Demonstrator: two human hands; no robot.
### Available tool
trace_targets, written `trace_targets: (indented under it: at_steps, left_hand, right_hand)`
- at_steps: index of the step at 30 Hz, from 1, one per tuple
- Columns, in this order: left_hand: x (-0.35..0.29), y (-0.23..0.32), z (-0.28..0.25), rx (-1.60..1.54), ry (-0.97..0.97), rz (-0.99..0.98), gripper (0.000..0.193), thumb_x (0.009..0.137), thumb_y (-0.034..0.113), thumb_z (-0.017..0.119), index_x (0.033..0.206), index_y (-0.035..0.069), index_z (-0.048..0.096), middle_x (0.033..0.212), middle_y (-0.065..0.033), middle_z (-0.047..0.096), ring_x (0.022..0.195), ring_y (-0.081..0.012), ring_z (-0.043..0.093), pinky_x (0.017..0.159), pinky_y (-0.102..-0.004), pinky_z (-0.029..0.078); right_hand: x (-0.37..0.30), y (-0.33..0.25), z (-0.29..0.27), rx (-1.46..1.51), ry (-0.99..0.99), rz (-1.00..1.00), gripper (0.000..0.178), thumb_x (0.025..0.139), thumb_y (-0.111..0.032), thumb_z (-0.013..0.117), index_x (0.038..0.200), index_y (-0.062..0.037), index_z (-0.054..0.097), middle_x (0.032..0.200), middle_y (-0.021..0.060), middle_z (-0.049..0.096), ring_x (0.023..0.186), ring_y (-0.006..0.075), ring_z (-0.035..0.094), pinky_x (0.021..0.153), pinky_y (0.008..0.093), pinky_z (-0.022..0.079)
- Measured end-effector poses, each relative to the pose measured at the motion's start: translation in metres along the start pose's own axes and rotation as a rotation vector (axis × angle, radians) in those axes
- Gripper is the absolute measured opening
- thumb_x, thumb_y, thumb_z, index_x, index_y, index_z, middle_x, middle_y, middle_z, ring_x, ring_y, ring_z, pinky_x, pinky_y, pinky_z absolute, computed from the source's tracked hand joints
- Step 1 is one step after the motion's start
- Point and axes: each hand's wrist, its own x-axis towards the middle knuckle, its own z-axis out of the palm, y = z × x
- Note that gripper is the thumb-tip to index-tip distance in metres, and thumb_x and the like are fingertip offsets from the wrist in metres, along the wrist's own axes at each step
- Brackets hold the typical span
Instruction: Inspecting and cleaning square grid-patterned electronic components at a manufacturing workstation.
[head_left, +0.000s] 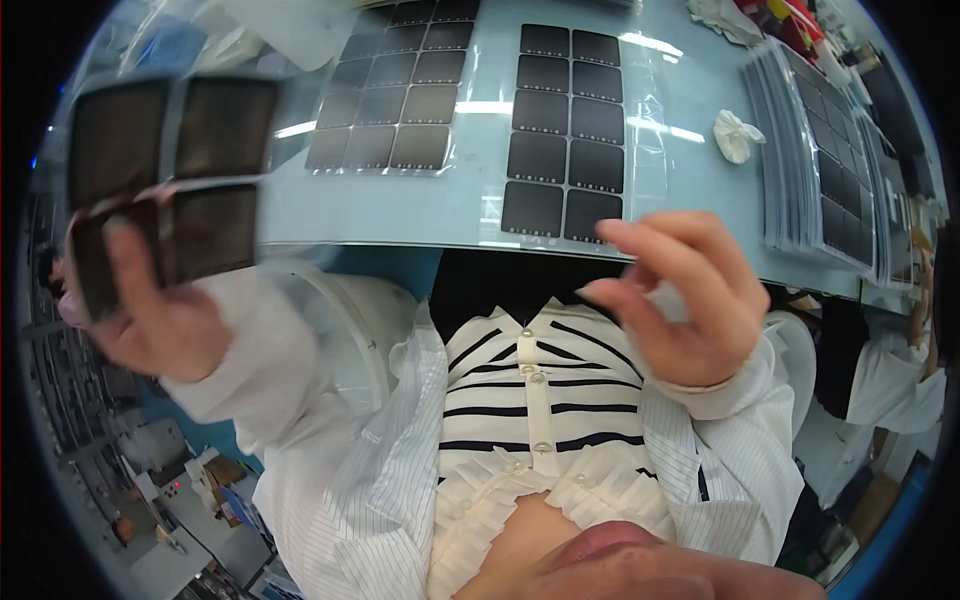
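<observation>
My left hand [165, 320] is raised at the left, closed on the edge of a clear-bordered sheet of dark rectangular panels [215, 230]. That sheet is blurred, and one finger lies across a panel. Over the table's front edge hovers my right hand [700, 300], its fingers curled with thumb and forefinger apart. A pale patch shows inside the curl; I cannot tell what it is. Just beyond the fingertips, another panel sheet [566, 140] lies flat on the light blue table [400, 212]. Its panels are in two columns, with clear film around them.
Another dark panel sheet [395, 90] lies farther left on the table. A stack of sheets [815, 150] stands at the right, with a crumpled white wad [736, 136] beside it. Below the table edge at left is a whitish bin [365, 310]. Another person's white clothing [895, 390] shows far right.
</observation>
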Motion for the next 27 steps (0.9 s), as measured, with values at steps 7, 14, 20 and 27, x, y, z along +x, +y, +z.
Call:
trace_targets:
  at_steps: [7, 14, 20, 27]
  left_hand:
    - [-0.061, 0.02, 0.087, -0.442, -0.143, -0.337, 0.032, 0.085, 0.008, 0.059, 0.113, -0.005, 0.05, 0.094, -0.0107, 0.061, 0.083, -0.0161, 0.06, 0.077, -0.0268, 0.048]
    - [-0.068, 0.029, 0.091, -0.493, -0.389, -0.166, 0.037, 0.082, 0.006, 0.064, 0.114, -0.007, 0.051, 0.1, -0.0144, 0.062, 0.088, -0.0162, 0.06, 0.08, -0.0253, 0.046]
    - [-0.065, 0.056, 0.082, -0.306, -0.506, -0.216, 0.047, 0.076, 0.02, 0.071, 0.107, -0.012, 0.056, 0.094, -0.0118, 0.063, 0.085, -0.0166, 0.059, 0.081, -0.0263, 0.043]
    - [-0.063, 0.054, 0.08, -0.577, -0.744, -0.309, 0.049, 0.077, 0.017, 0.072, 0.11, -0.014, 0.053, 0.098, -0.0179, 0.063, 0.084, -0.0207, 0.061, 0.08, -0.0312, 0.047]
  right_hand:
    - [0.039, 0.011, 0.044, -0.066, 0.331, -0.271, 0.063, 0.066, -0.02, 0.079, 0.119, 0.0034, 0.053, 0.112, 0.0142, 0.05, 0.08, 0.0171, 0.054, 0.061, 0.0239, 0.047]
    - [0.039, 0.019, 0.028, -0.058, 0.226, -0.072, 0.071, 0.059, -0.014, 0.081, 0.122, -0.0011, 0.052, 0.118, 0.0127, 0.05, 0.094, 0.0208, 0.053, 0.073, 0.0287, 0.045]
    - [0.033, 0.018, 0.018, 0.148, 0.118, -0.055, 0.064, 0.062, -0.005, 0.078, 0.12, 0.0046, 0.052, 0.114, 0.0154, 0.056, 0.102, 0.0229, 0.056, 0.084, 0.0316, 0.046]
    - [0.023, 0.027, 0.017, 0.595, 0.0, -0.006, 0.059, 0.059, -0.003, 0.079, 0.113, 0.0045, 0.056, 0.098, 0.0143, 0.062, 0.09, 0.023, 0.062, 0.08, 0.0314, 0.051]
